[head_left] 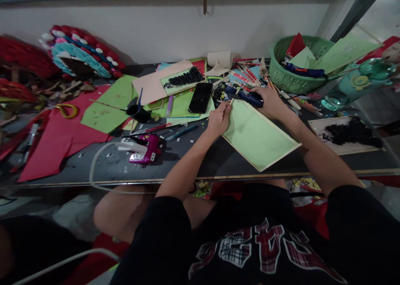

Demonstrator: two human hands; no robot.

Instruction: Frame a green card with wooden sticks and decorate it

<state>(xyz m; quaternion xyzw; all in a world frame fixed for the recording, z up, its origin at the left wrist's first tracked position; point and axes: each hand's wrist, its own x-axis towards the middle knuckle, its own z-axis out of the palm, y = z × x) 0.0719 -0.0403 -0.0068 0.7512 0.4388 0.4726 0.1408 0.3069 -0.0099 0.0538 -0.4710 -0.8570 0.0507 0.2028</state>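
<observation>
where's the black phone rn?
Head view, centre of the table: the flat black smartphone lies on light green paper sheets, just beyond the left hand, right of the small black cup.

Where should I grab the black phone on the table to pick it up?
Pinch the black phone across its two long edges, near the middle, coming from above. It lies flat, screen up, on green paper, and its long sides look free of clutter.
</observation>
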